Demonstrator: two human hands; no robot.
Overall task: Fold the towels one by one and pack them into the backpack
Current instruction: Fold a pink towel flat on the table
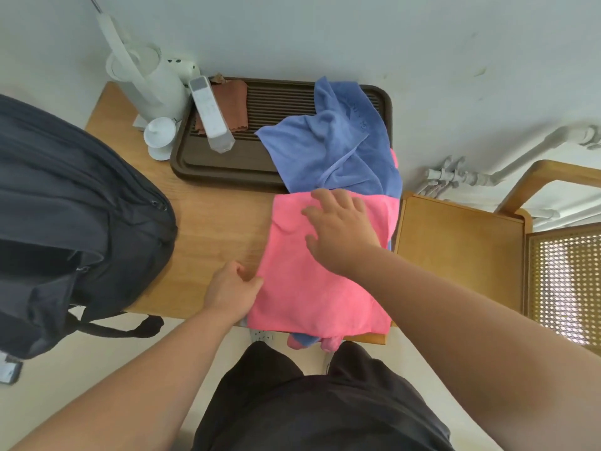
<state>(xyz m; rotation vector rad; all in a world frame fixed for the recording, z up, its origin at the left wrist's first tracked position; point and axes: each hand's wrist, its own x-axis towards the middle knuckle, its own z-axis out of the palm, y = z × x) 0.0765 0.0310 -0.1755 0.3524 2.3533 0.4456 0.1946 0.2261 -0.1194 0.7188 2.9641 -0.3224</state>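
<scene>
Wooden table (211,229) holds a soft pink towel (309,288) at its near right. Left hand (232,289) pinches the left edge; right hand (338,226), fingers spread, presses it flat. Floppy blue towel (335,148) lies farther; black backpack (74,203) left.

No readable text in view.
The blue towel (335,141) bore a faint embroidered mark near its upper fold, too small and blurred to make out. The white remote (211,115) on the dark tray (227,170) showed button markings, none legible.
</scene>
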